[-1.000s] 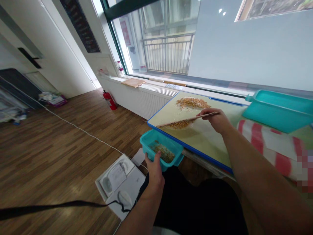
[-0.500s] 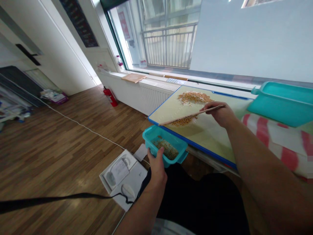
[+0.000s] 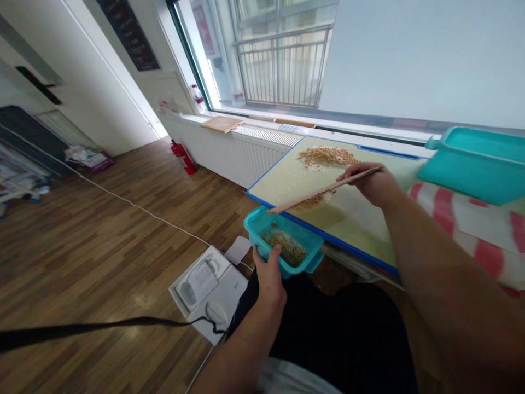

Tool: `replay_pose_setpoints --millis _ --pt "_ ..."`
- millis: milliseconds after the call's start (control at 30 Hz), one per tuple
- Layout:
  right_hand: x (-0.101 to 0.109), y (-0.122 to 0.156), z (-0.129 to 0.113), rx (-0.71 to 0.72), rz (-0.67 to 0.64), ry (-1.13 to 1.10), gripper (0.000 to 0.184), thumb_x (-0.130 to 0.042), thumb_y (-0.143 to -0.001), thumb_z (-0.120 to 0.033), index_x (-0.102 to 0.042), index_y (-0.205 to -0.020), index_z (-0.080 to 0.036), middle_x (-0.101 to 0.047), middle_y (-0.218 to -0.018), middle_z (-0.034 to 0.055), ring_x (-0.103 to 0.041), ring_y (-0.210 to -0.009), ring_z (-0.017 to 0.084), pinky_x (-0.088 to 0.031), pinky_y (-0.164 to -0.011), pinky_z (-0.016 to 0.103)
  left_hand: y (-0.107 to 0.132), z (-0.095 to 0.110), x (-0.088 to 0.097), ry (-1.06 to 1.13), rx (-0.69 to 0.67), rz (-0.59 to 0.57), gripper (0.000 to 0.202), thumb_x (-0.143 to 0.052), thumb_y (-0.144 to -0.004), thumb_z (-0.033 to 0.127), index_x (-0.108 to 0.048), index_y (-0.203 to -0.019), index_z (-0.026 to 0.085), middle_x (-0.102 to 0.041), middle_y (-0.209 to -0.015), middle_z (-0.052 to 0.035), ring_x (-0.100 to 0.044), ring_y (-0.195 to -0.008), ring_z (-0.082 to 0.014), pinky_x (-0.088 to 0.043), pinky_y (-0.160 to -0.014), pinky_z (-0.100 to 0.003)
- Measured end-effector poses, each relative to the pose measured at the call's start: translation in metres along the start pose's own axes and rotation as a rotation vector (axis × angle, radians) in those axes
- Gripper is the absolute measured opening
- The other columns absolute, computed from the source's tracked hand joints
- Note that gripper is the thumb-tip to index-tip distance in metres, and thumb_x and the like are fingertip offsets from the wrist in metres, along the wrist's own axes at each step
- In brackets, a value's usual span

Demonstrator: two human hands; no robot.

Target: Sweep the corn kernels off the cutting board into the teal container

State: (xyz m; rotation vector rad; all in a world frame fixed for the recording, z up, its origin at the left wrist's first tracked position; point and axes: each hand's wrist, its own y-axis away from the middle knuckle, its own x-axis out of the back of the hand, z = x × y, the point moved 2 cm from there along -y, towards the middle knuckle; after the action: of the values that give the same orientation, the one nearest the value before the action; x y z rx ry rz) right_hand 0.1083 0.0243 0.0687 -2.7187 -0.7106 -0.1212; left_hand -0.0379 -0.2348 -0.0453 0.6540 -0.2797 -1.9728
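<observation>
My left hand [image 3: 268, 273] grips the near rim of a turquoise plastic tub [image 3: 257, 219], thumb over the edge. Mixed grains [image 3: 287, 246] lie in the bottom of the tub, which sits under the left front edge of a blue-edged cutting board [image 3: 344, 219]. In my right hand [image 3: 371, 183] is a thin flat wooden board [image 3: 320, 191], tilted, its far end reaching over the tub's rim. Beside this wooden board, partly covered by it, is a small heap of yellow kernels [image 3: 309, 203]. A larger heap of kernels and white grains [image 3: 328, 157] lies farther back.
Another turquoise tub [image 3: 471, 169] stands at the right, behind a red-and-white striped cloth [image 3: 463, 219]. A white radiator [image 3: 246, 158] runs below the window. An open white box [image 3: 209, 290] lies on the wooden floor, near a cable. A fire extinguisher [image 3: 183, 157] stands by the wall.
The tub in my left hand has shifted slightly right, further under the cutting board's edge. The wooden board in my right hand has turned, showing more of its flat face.
</observation>
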Motion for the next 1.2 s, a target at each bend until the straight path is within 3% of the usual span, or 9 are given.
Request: replay_pose_setpoints --millis 367,500,633,767,1033,1200 --pt "0.003 0.000 0.003 -0.006 -0.092 -0.165 0.024 -0.081 -0.051 -0.040 -0.067 -0.061 -0.023 -0.067 -0.063 0.0026 -0.064 -0.067 0.019 -0.051 -0.064 0.032 0.007 0.001 -0.002 0.026 0.013 -0.032 0.067 -0.071 -0.075 0.032 -0.043 -0.136 0.028 -0.060 -0.126 -0.0061 -0.058 -0.115 -0.0221 -0.048 -0.096 -0.038" --pt "0.002 0.001 0.001 -0.034 -0.067 -0.160 0.022 -0.078 -0.051 -0.039 -0.066 -0.060 -0.022 -0.066 -0.061 0.0030 -0.063 -0.067 0.019 -0.051 -0.067 0.034 0.007 0.000 -0.002 0.006 0.005 -0.020 0.065 -0.071 -0.075 0.032 -0.044 -0.134 0.028 -0.060 -0.125 -0.0063 -0.059 -0.114 -0.0220 -0.049 -0.095 -0.038" --pt "-0.002 0.001 0.001 -0.072 0.017 -0.180 0.013 -0.072 -0.053 -0.032 -0.064 -0.058 -0.024 -0.064 -0.061 0.0026 -0.061 -0.067 0.019 -0.050 -0.067 0.034 0.007 -0.001 -0.003 0.017 0.010 -0.023 0.065 -0.070 -0.076 0.030 -0.044 -0.135 0.027 -0.061 -0.122 -0.0067 -0.060 -0.112 -0.0222 -0.050 -0.093 -0.038" --pt "-0.001 -0.001 0.002 -0.021 0.098 -0.222 0.007 -0.067 -0.053 -0.026 -0.062 -0.058 -0.025 -0.064 -0.063 0.0011 -0.060 -0.067 0.017 -0.050 -0.069 0.033 0.007 -0.001 -0.003 0.016 -0.008 -0.033 0.066 -0.071 -0.076 0.031 -0.044 -0.136 0.027 -0.061 -0.123 -0.0065 -0.060 -0.113 -0.0219 -0.050 -0.094 -0.037" --pt "0.014 -0.005 -0.006 0.025 0.344 -0.090 0.013 -0.062 -0.050 -0.022 -0.057 -0.062 -0.023 -0.060 -0.065 -0.0012 -0.057 -0.068 0.018 -0.048 -0.068 0.034 0.002 -0.003 -0.001 0.038 0.022 -0.011 0.076 -0.072 -0.076 0.030 -0.036 -0.143 0.029 -0.058 -0.129 -0.0077 -0.060 -0.113 -0.0223 -0.050 -0.094 -0.036" --pt "0.027 0.024 -0.025 -0.003 0.433 0.081 0.018 -0.071 -0.050 -0.023 -0.064 -0.067 -0.022 -0.065 -0.067 -0.0022 -0.060 -0.067 0.020 -0.049 -0.069 0.035 -0.003 -0.003 -0.001 0.023 0.035 0.001 0.082 -0.073 -0.076 0.030 -0.031 -0.146 0.029 -0.057 -0.131 -0.0088 -0.060 -0.112 -0.0225 -0.050 -0.094 -0.036"
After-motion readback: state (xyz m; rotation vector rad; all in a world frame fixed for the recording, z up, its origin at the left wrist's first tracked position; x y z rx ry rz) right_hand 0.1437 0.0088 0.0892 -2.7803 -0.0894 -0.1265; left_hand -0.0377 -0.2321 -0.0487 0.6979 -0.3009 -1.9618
